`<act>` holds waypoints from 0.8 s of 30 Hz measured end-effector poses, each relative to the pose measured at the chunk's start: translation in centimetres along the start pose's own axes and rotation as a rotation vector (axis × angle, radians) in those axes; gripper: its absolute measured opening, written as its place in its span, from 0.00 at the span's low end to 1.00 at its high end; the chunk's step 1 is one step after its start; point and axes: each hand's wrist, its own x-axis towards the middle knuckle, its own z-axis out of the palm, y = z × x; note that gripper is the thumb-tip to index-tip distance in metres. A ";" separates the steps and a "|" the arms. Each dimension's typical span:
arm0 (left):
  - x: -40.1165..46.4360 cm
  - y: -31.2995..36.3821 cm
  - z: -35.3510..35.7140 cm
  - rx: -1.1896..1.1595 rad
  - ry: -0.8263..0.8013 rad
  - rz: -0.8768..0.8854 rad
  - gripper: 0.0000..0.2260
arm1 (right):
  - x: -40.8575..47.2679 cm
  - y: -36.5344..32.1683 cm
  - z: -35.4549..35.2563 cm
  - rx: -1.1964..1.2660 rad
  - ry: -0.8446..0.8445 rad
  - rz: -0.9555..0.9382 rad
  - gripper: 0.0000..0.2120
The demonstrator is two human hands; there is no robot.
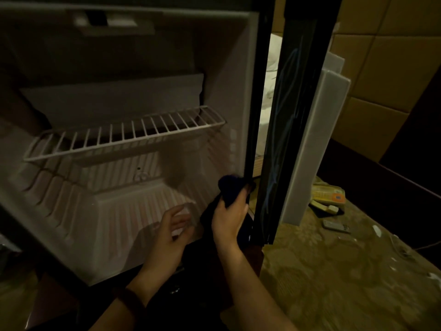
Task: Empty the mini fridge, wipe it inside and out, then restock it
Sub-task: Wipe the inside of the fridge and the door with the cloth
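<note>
The mini fridge (71, 211) stands open with bare white walls and a white wire shelf (124, 137) across its middle. Its dark door (281, 130) hangs open at the right, seen edge-on. My right hand (230, 217) grips a dark blue cloth (230, 189) and holds it against the fridge's lower right front edge, beside the door hinge. More of the cloth hangs below that hand. My left hand (170, 231) hovers over the ribbed fridge floor with fingers spread and relaxed, holding nothing.
Patterned carpet (334, 271) lies to the right, with a yellow packet (330, 194), a small grey remote-like object (336, 226) and scraps on it. Tan padded wall panels (381, 68) rise behind. White bedding (270, 75) shows through the gap by the door.
</note>
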 end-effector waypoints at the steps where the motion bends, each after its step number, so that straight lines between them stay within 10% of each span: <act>1: -0.1 0.3 -0.2 -0.006 -0.004 0.004 0.15 | -0.1 0.0 0.0 0.042 0.004 0.087 0.32; 4: -0.1 1.0 -0.8 0.001 -0.014 0.034 0.15 | 0.1 -1.1 -0.2 0.138 0.026 0.222 0.30; 11: 1.5 4.8 -0.9 0.096 -0.074 0.189 0.14 | 2.4 -8.7 -1.6 0.062 0.022 -0.258 0.35; 18: 0.6 5.2 -1.5 0.052 -0.051 0.182 0.09 | 0.7 -2.6 -1.4 -0.109 0.032 -0.004 0.29; 24: 1.4 7.2 -2.0 0.046 -0.018 0.197 0.16 | 3.0 -12.7 -2.0 -0.046 0.106 -0.332 0.35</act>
